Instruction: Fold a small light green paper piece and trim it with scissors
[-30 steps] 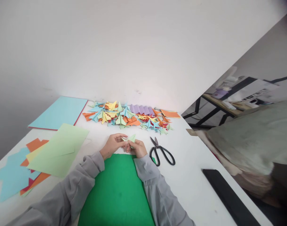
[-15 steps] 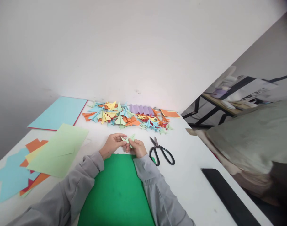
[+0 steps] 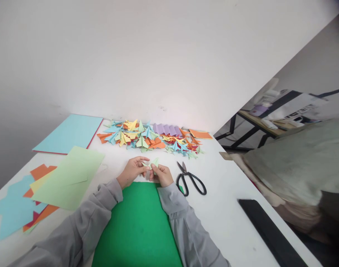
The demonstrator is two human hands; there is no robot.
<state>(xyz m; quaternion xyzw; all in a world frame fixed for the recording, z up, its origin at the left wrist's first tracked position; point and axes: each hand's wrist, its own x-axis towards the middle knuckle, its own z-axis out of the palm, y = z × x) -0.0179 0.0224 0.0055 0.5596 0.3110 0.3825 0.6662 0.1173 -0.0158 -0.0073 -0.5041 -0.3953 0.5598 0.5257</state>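
Note:
A small folded light green paper (image 3: 156,162) is held between both hands, above the far edge of a green sheet (image 3: 138,226). My left hand (image 3: 132,171) pinches its left part with thumb and fingers. On its right part, my right hand (image 3: 162,175) grips with the thumb on top. Beyond the hands lies a long pile of small folded paper planes (image 3: 141,142) in orange, yellow, blue and green. Black-handled scissors (image 3: 189,180) rest to the right of my right hand, blades partly apart.
Light green paper (image 3: 72,178) overlaps coloured scraps (image 3: 16,204) at left, below a blue sheet (image 3: 70,132). Pleated purple paper (image 3: 166,129) and orange paper (image 3: 201,134) lie near the wall. A black bar (image 3: 269,231) is at right, beside fabric (image 3: 291,163).
The fingers of both hands have shifted very slightly on the small green paper. Everything else looks the same.

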